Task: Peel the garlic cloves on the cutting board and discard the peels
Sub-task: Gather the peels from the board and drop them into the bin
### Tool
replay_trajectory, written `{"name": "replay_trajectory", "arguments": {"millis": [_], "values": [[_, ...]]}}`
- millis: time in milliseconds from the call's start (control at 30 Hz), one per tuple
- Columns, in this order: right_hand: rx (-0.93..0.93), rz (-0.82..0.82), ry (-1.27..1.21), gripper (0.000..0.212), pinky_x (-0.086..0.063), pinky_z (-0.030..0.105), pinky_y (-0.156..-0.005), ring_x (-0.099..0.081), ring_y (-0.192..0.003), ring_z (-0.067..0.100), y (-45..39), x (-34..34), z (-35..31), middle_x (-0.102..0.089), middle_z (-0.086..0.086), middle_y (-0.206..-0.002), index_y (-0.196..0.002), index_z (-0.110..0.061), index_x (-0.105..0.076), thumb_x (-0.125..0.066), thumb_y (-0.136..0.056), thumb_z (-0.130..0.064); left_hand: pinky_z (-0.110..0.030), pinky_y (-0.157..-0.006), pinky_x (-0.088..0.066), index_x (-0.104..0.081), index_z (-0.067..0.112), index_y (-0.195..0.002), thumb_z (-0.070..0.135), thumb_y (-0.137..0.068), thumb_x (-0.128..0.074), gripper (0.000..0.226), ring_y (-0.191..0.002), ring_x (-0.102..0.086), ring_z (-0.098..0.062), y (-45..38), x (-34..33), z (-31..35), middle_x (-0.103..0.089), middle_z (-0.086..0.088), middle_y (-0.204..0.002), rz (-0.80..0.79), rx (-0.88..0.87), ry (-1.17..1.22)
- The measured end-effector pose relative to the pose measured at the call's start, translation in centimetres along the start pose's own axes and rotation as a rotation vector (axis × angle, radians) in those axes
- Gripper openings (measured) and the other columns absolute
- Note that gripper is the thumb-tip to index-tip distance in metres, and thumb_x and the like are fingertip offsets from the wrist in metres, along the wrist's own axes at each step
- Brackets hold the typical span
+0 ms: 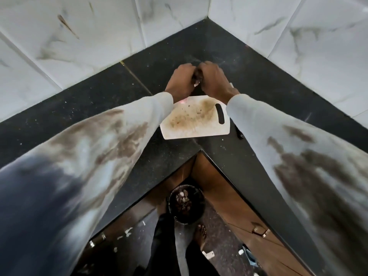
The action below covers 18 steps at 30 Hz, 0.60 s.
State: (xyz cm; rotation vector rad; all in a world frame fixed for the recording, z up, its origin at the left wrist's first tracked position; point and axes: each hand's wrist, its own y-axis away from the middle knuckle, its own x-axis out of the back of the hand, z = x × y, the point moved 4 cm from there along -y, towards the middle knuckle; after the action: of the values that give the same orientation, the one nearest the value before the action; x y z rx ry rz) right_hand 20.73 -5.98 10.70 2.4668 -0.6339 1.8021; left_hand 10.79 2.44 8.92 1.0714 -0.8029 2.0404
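A white cutting board with brown stains and a slot handle lies on the black counter in the corner. Both hands hover together just beyond its far edge. My left hand and my right hand curl toward each other around a small pale garlic clove, of which only a sliver shows between the fingers. Other cloves on the board are hidden behind my hands, if any are there.
Marble-look tiled walls meet in the corner behind the counter. A dark knife handle lies right of the board. On the floor below the counter's inner corner stands a round black bin with scraps, beside my feet.
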Motion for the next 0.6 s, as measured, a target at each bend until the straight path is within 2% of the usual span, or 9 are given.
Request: {"name": "replay_trajectory", "arguments": {"millis": [100,200,233,300,400,500,600], "values": [[-0.039,-0.020,0.022,0.012,-0.044,0.033,-0.077,-0.064,-0.095,0.033,1.2,-1.4,0.9,-0.067,0.017,-0.111,-0.102,-0.002,-0.067,-0.062,-0.091,0.004,-0.033,-0.077,-0.054,-0.073,0.009,-0.088,0.004,-0.087,-0.059,0.015,-0.083,-0.066,-0.021,1.5,-1.2,0.2,-0.071,-0.003,-0.090,0.012,0.105,0.122],[-0.186,0.058,-0.042,0.008,-0.045,0.034,-0.071,-0.059,-0.086,0.025,3.9,-3.3,1.0,-0.067,0.013,-0.106,-0.099,-0.005,-0.065,-0.057,-0.097,-0.006,-0.037,-0.076,-0.060,-0.076,0.010,-0.084,0.000,-0.083,-0.057,0.021,-0.078,-0.069,-0.019,4.3,-3.6,0.6,-0.073,0.001,-0.081,0.081,0.218,0.259],[-0.246,0.094,-0.088,0.012,-0.046,0.030,-0.069,-0.059,-0.084,0.022,5.4,-4.0,0.7,-0.066,0.010,-0.102,-0.098,-0.007,-0.065,-0.053,-0.098,-0.009,-0.035,-0.077,-0.059,-0.077,0.011,-0.086,0.000,-0.085,-0.057,0.022,-0.079,-0.069,-0.018,5.7,-4.5,0.8,-0.074,0.001,-0.083,0.104,0.268,0.288],[-0.361,0.175,-0.213,0.020,-0.038,0.013,-0.062,-0.056,-0.078,0.008,8.8,-5.2,0.0,-0.063,0.000,-0.093,-0.093,-0.013,-0.062,-0.044,-0.100,-0.012,-0.029,-0.081,-0.056,-0.079,0.014,-0.089,-0.001,-0.089,-0.058,0.025,-0.083,-0.069,-0.015,9.1,-6.0,1.3,-0.077,0.001,-0.088,0.160,0.353,0.342],[-0.457,0.211,-0.334,0.023,-0.039,0.011,-0.066,-0.055,-0.078,-0.001,14.7,-7.0,-2.1,-0.061,-0.009,-0.091,-0.098,-0.016,-0.061,-0.038,-0.102,-0.016,-0.030,-0.087,-0.056,-0.079,0.012,-0.093,-0.003,-0.089,-0.058,0.026,-0.089,-0.070,-0.015,15.2,-8.0,1.9,-0.079,-0.001,-0.094,0.218,0.440,0.433],[-0.402,0.119,-0.305,0.022,-0.046,0.029,-0.077,-0.059,-0.087,0.006,20.4,-9.3,-4.1,-0.062,-0.005,-0.107,-0.111,-0.016,-0.062,-0.041,-0.103,-0.017,-0.032,-0.083,-0.056,-0.077,0.008,-0.098,0.001,-0.091,-0.058,0.022,-0.089,-0.071,-0.021,22.4,-10.6,2.1,-0.078,-0.006,-0.096,0.145,0.461,0.459],[-0.265,0.086,-0.186,0.021,-0.047,0.034,-0.076,-0.062,-0.093,0.025,25.9,-12.4,-5.3,-0.062,0.010,-0.115,-0.111,-0.006,-0.063,-0.046,-0.100,-0.012,-0.033,-0.073,-0.052,-0.075,0.006,-0.093,0.007,-0.089,-0.058,0.018,-0.084,-0.070,-0.026,28.1,-13.3,1.7,-0.075,-0.009,-0.092,0.081,0.393,0.402]]}}
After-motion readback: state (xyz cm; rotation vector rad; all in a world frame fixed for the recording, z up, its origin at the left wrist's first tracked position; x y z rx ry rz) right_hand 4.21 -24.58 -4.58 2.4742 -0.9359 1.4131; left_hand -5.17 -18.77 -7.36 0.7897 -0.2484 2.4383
